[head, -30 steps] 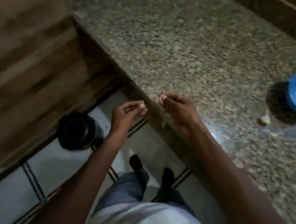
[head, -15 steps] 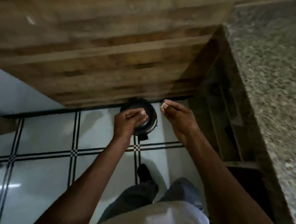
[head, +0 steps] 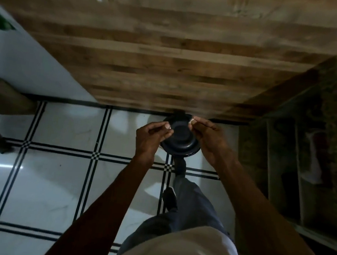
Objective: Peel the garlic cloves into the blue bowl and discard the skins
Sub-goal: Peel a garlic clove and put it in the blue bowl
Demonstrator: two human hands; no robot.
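Both hands over the round black bin [head: 180,137] on glossy white floor tiles [head: 55,178], against the wood-grain panel [head: 149,63]; right hand [head: 209,139] pinches a pale papery garlic skin [head: 192,120], left hand [head: 152,136] has fingertips pinched together, contents unclear

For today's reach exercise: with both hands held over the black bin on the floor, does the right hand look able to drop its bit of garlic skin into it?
Probably not yet: the right hand pinches the pale scrap above the black bin, but the bin's lid looks closed, blocking the way in.
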